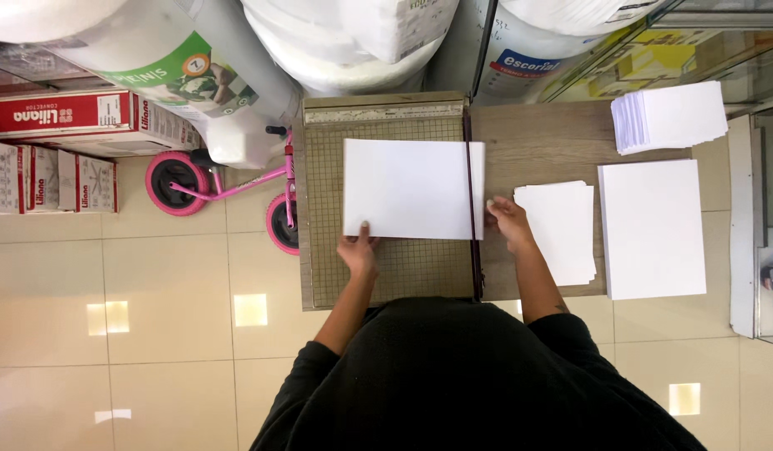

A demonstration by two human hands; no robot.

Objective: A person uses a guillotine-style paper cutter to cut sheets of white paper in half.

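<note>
Left hand (pixel 358 250): fingers flat, pressed on the near edge of the white rectangular paper sheet (pixel 407 189); nothing enclosed in the grip.
Right hand (pixel 509 220): resting on the bare wooden table (pixel 528 142), just right of the cutter arm, touching the left edge of the small cut stack; grip loose and open, nothing clasped.
White rectangular paper sheet: lying flat on the gridded olive-green cutting board (pixel 386 276), upper half of the grid; right margin projecting slightly past the blade line.
Cutter arm (pixel 471 209): thin dark bar, lowered along the right edge of the board, crossing the sheet near its right margin.
Cutting board ruler strip (pixel 385 114): pale band along the far edge of the board.
Small stack of cut white sheets (pixel 562 230): on the table, just right of the right hand, edges slightly fanned.
Large flat stack of white paper (pixel 652 227): right of the small stack, hanging over the near table edge.
Thick pile of white paper (pixel 670 117): far right corner, angled slightly.
Pink child's balance bike (pixel 228 188): on the beige tiled floor (pixel 152 334), left of the table, rear wheel beside the board.
Red-and-white cardboard boxes (pixel 60 146): stacked at far left.
Large white wrapped rolls (pixel 353 42): behind the table, along the top of the view.
Black sleeves (pixel 453 384): covering both upper arms, forearms bare.
</note>
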